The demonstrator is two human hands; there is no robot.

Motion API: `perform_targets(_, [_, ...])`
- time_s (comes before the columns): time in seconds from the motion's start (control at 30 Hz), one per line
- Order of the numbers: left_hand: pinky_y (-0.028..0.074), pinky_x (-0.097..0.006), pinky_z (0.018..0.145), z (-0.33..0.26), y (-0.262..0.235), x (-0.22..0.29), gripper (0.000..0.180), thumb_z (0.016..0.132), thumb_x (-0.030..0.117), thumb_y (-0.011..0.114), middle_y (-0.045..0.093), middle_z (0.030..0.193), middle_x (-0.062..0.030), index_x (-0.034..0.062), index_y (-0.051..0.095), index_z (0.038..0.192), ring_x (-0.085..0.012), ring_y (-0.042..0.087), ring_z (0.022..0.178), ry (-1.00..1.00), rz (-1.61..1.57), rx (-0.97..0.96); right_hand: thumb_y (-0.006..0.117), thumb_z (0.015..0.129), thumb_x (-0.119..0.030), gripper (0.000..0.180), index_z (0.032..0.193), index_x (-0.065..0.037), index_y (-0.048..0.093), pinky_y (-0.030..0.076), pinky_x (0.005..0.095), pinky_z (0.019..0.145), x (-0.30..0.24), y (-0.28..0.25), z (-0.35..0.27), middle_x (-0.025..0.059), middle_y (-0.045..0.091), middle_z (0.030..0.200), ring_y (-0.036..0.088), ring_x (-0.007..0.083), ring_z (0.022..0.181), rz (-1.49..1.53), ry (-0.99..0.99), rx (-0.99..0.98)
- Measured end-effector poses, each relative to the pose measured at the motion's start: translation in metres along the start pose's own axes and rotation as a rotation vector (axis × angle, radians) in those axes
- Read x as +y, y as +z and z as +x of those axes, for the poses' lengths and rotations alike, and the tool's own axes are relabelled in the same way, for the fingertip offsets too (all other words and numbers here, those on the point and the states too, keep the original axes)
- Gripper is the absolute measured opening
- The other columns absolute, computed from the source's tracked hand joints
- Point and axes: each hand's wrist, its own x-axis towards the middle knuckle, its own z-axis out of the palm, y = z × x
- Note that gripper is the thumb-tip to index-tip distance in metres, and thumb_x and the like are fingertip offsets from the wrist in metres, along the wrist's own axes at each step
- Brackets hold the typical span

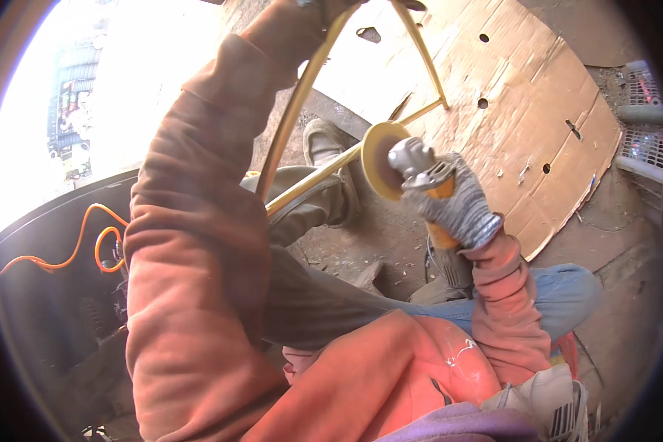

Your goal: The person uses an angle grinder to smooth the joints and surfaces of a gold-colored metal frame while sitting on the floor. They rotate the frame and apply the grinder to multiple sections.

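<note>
In my gloved right hand [453,202] is an angle grinder [412,158] with an orange and grey body. Its round tan disc [381,158] is upright beside the lower bar of a yellowish metal frame [313,179]; I cannot tell whether they touch. The frame is a triangle of thin bars, tilted up over my legs. At the top edge my left hand [330,7] grips its upper corner, with most of the fingers cut off by the picture's border.
A flattened cardboard sheet [508,81] with holes covers the floor ahead. White plastic crates [644,147] stand at far right. At left, an orange cord [66,261] crosses a dark panel [51,317]. My jeans-clad leg [567,291] is folded near the grinder; a shoe [324,144] lies beyond the frame.
</note>
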Motion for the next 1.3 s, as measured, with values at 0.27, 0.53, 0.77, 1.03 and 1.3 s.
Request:
perform_targets(0.27, [0.054, -0.033, 0.064, -0.053, 0.081, 0.057, 0.027, 0.087, 0.026, 0.06, 0.067, 0.069, -0.0093, -0.0004, 0.066, 0.088, -0.0182, 0.066, 0.062, -0.096, 0.519, 0.02, 0.073, 0.08, -0.02, 0.042, 0.116, -0.005, 0.058, 0.051, 0.0327, 0.085, -0.026, 0.043, -0.018, 0.0081, 0.066, 0.105, 0.064, 0.018, 0.097, -0.679, -0.439, -0.328])
perform_targets(0.53, [0.054, -0.033, 0.064, -0.063, 0.09, 0.069, 0.033, 0.086, 0.03, 0.059, 0.068, 0.07, -0.0086, -0.0013, 0.067, 0.091, -0.018, 0.067, 0.065, -0.058, 0.593, 0.003, 0.069, 0.082, -0.017, 0.036, 0.114, -0.003, 0.06, 0.051, 0.0307, 0.085, -0.025, 0.01, 0.001, 0.007, 0.065, 0.11, 0.063, 0.0174, 0.097, -0.165, -0.338, -0.256])
perform_targets(0.77, [0.058, -0.033, 0.061, -0.038, 0.063, 0.028, 0.028, 0.091, 0.024, 0.064, 0.061, 0.071, -0.0065, -0.0016, 0.06, 0.102, -0.0153, 0.062, 0.062, 0.001, 0.317, -0.047, 0.069, 0.083, -0.028, 0.042, 0.116, -0.005, 0.057, 0.052, 0.034, 0.084, -0.018, 0.041, -0.022, 0.0141, 0.064, 0.109, 0.064, 0.0257, 0.096, -0.797, -0.545, -0.202])
perform_targets(1.03, [0.058, -0.05, 0.08, 0.007, -0.026, -0.009, 0.034, 0.092, 0.017, 0.06, 0.065, 0.084, -0.0204, -0.0086, 0.057, 0.114, -0.0305, 0.068, 0.076, -0.054, -0.033, -0.065, 0.082, 0.073, -0.014, 0.045, 0.106, -0.004, 0.054, 0.055, 0.0308, 0.065, 0.029, -0.042, 0.036, 0.0067, 0.066, 0.097, 0.064, 0.0169, 0.077, 0.323, -0.034, 0.039])
perform_targets(1.3, [0.036, -0.054, 0.108, -0.026, -0.128, -0.073, 0.028, 0.088, 0.017, 0.065, 0.068, 0.082, -0.0165, -0.0029, 0.058, 0.106, -0.0366, 0.067, 0.093, -0.279, -0.031, 0.317, 0.088, 0.067, -0.017, 0.069, 0.12, -0.003, 0.046, 0.05, 0.0353, 0.094, 0.027, 0.005, 0.019, 0.0092, 0.065, 0.112, 0.061, 0.0169, 0.105, 0.507, -0.192, -0.152])
